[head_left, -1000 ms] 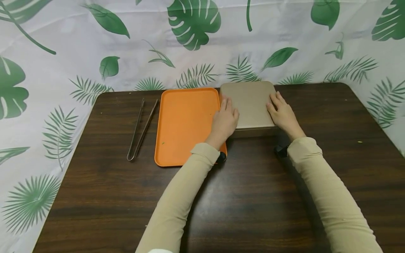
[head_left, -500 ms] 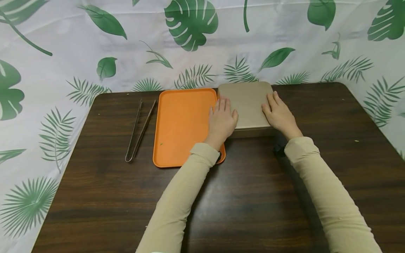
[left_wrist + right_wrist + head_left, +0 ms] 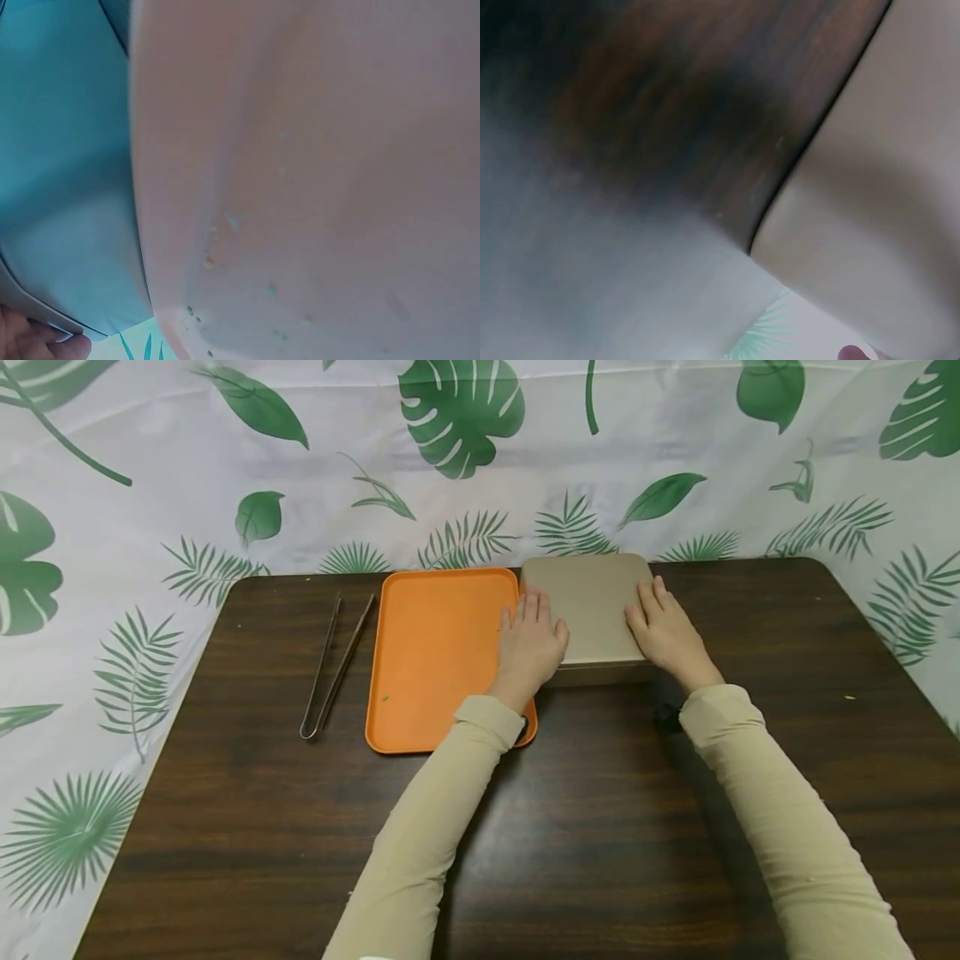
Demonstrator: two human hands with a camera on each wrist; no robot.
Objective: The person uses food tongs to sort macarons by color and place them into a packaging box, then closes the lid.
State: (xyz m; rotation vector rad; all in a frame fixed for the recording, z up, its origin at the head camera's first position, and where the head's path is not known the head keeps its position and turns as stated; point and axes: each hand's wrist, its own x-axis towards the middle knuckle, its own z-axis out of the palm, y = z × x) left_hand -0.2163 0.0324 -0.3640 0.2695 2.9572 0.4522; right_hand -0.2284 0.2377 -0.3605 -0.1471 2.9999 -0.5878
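A squarish beige-gold box point(image 3: 588, 610), with a seam below its flat top, stands near the back of the table. My left hand point(image 3: 528, 647) lies over its left edge, fingers straight and pointing away. At the opposite edge, my right hand point(image 3: 672, 637) rests with the fingers along the side and the thumb on top. The left wrist view shows the box wall point(image 3: 67, 157) with fingertips point(image 3: 64, 345) at its seam. In the right wrist view the box side point(image 3: 877, 195) is visible, and a fingertip point(image 3: 851, 352) shows at the bottom.
An orange tray point(image 3: 431, 677) lies against the box's left side, with small crumbs point(image 3: 271, 289) on it. Metal tongs point(image 3: 322, 693) lie spread, left of the tray. A leaf-patterned cloth point(image 3: 315, 460) hangs behind the dark wooden table point(image 3: 225, 827).
The left hand's fingers have spread a little flatter over the box edge. The right thumb has shifted slightly inward on top. Box, tray and tongs stay in place.
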